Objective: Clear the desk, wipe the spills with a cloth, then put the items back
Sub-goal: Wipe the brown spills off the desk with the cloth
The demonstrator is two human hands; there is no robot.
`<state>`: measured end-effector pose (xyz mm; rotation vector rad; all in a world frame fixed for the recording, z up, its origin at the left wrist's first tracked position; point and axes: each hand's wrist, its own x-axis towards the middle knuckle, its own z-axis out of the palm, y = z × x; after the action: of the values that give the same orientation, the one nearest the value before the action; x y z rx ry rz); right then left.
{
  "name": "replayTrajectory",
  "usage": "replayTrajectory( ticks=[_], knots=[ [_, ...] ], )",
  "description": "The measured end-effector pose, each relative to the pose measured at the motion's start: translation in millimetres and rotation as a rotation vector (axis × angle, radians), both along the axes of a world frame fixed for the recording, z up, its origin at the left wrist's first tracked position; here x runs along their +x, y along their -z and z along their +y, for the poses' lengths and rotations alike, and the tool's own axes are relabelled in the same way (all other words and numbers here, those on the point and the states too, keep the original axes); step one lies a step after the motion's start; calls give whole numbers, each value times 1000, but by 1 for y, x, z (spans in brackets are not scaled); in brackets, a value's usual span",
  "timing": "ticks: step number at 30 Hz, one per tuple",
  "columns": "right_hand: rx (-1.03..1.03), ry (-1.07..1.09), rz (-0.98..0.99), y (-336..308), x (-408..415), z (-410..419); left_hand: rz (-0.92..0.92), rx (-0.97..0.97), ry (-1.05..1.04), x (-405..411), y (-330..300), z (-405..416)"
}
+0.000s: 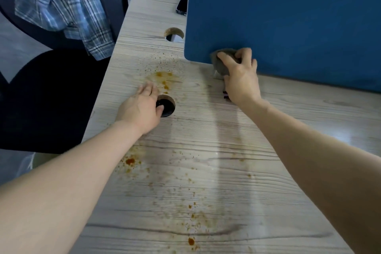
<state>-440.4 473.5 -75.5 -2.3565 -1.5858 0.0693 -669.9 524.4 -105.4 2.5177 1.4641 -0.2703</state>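
While the left hand (142,109) lies open and flat on the desk (226,140) beside a cable hole (167,107), the right hand (239,76) grips a grey cloth (221,66) against the blue partition (288,16). Wiping seems underway; next, the orange spills (162,78) need passes.

blue partition panel (288,16), plaid shirt (61,0) draped on dark chair (41,93), phone (182,6) beside panel
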Motion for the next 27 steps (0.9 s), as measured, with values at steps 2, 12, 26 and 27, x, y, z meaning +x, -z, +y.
replayTrajectory(
  ticks=[2,12,26,27],
  knots=[
    [-7,6,-25,-2,-2,3,30,17,22,0,-2,1],
    [87,55,50,-2,-7,4,40,53,76,-6,-1,13],
    [219,220,293,-15,11,-10,56,127,89,-5,3,13],
    [290,294,326,-14,10,-12,60,129,87,-5,3,13]
  ],
)
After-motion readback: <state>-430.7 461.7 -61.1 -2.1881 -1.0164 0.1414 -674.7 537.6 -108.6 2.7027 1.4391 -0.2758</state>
